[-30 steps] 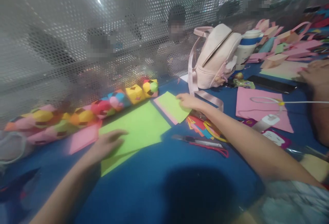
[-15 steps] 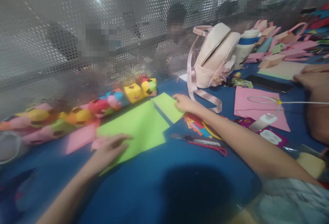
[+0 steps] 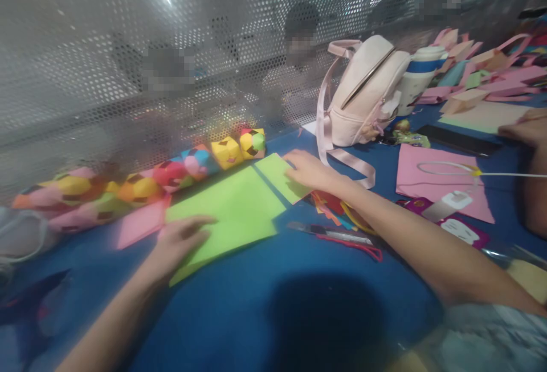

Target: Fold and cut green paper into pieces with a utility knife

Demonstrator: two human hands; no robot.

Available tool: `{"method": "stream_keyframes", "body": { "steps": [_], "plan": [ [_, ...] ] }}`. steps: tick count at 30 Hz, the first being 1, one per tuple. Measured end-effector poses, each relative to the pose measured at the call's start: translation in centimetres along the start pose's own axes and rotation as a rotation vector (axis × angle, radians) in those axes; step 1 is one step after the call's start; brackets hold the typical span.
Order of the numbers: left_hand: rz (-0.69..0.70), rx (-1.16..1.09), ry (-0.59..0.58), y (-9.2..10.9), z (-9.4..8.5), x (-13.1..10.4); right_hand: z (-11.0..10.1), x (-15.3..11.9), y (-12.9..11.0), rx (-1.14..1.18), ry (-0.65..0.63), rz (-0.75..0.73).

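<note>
A large lime-green paper sheet [image 3: 235, 207] lies on the blue tabletop. My left hand [image 3: 182, 241] rests on its left part, fingers stretched out and slightly blurred. Right of the sheet is a narrower green paper strip [image 3: 280, 175], with a slim blue gap between them. My right hand [image 3: 311, 171] has its bent fingers on the strip, thumb and forefinger close together at its upper right. Just below the strip lie a box cutter [image 3: 342, 234] with a red cord [image 3: 376, 253] and small coloured paper strips [image 3: 329, 207]. Pink paper [image 3: 143, 224] is beside my left hand.
Folded paper balls [image 3: 141, 188] line the perforated metal wall [image 3: 106, 30]. A pale pink backpack [image 3: 363, 95], a tumbler [image 3: 419, 78], a black phone [image 3: 459, 139] and pink sheets [image 3: 427, 170] with a white charger [image 3: 455, 200] stand or lie to the right. Another person's hand [image 3: 523, 124] is at far right.
The green strip has shifted slightly away from the large sheet under my right hand, widening the gap. My left hand stays on the sheet. The whole view has shifted slightly.
</note>
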State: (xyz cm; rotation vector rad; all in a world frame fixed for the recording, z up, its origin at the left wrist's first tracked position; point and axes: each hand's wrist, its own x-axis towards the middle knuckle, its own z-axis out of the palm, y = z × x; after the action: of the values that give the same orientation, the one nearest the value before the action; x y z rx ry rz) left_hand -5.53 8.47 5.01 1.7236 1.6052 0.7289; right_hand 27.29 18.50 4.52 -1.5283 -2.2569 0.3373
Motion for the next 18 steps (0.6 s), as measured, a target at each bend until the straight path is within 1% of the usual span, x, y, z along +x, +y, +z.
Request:
{"method": "stream_keyframes", "body": {
  "steps": [3,7,10,14,16,18],
  "plan": [
    [-0.014,-0.121,0.055,0.1,0.3,-0.2,-0.9,-0.9,-1.8,0.020,-0.054,-0.126],
    [-0.073,-0.271,0.110,-0.2,0.5,-0.2,-0.8,-1.9,-2.9,0.039,-0.168,-0.293],
    [-0.072,-0.259,0.074,-0.3,0.5,-0.1,-0.6,-2.2,-3.0,0.052,-0.273,-0.404],
    [-0.059,-0.189,0.030,-0.2,0.7,0.0,-0.7,-2.1,-3.1,0.091,-0.351,-0.491],
    [-0.073,-0.183,-0.002,-0.2,0.9,0.0,-0.8,-2.0,-3.1,0.132,-0.353,-0.514],
    [-0.075,-0.179,-0.044,-0.4,1.0,0.0,-0.9,-1.9,-3.1,0.185,-0.309,-0.519]
  ]
}}
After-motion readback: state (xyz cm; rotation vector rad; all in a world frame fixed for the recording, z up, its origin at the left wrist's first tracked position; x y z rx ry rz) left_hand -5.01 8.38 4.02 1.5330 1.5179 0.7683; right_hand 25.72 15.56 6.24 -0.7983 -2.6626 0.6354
